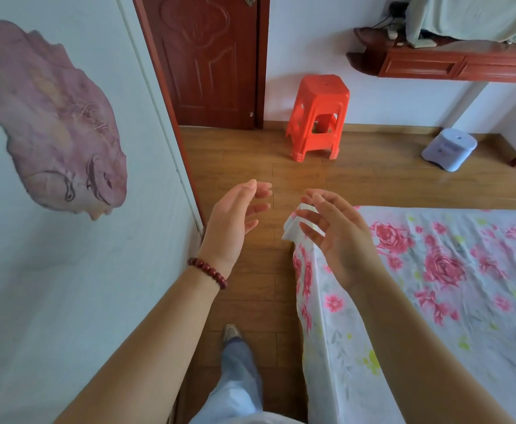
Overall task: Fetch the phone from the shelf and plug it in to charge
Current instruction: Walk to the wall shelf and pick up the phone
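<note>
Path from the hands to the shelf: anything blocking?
Both hands, left and right, are empty and open over bare floor. The red stool stands near the route, left of and below the shelf. The bed lies to the right. No phone is identifiable on the shelf.

we see a wood-plank floor (373,179), smooth with a mild sheen, faint reflections near the stool. stool (318,114) is orange-red moulded plastic, semi-gloss. door (207,56) is dark reddish wood with carved panels, satin finish. shelf (452,65) looks like the same reddish wood, lacquered, with panelled drawer fronts. bed (449,286) is covered in thin cloth with a rose print, matt and creased. pale green cloth (477,16) hangs over the shelf, matt. walls are matt white paint. wall decal (54,117) is flat and matt. bracelet (209,270) on our left wrist has glossy dark red beads. small pale blue unit (449,149) on the floor is smooth plastic.
</note>
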Action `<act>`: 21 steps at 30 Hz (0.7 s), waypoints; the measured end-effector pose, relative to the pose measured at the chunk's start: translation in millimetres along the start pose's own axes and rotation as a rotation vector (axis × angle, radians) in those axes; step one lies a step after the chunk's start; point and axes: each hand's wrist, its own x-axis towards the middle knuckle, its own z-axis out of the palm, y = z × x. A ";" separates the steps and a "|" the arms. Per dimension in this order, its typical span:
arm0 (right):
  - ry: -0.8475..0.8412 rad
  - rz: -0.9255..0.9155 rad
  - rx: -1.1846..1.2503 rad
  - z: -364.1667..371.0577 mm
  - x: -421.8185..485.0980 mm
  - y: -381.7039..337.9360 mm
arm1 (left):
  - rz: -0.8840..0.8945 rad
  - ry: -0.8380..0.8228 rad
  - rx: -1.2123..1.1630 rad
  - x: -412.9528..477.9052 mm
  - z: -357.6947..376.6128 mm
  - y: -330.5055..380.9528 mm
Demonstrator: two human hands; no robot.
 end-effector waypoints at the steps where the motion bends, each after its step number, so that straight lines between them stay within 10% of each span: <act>1: 0.001 -0.003 0.003 6.8 19.2 -3.5 | 0.009 -0.009 0.006 20.3 -3.6 3.0; 21: 0.007 0.009 0.112 75.4 293.9 -35.7 | -0.001 -0.057 0.018 309.2 -44.5 28.1</act>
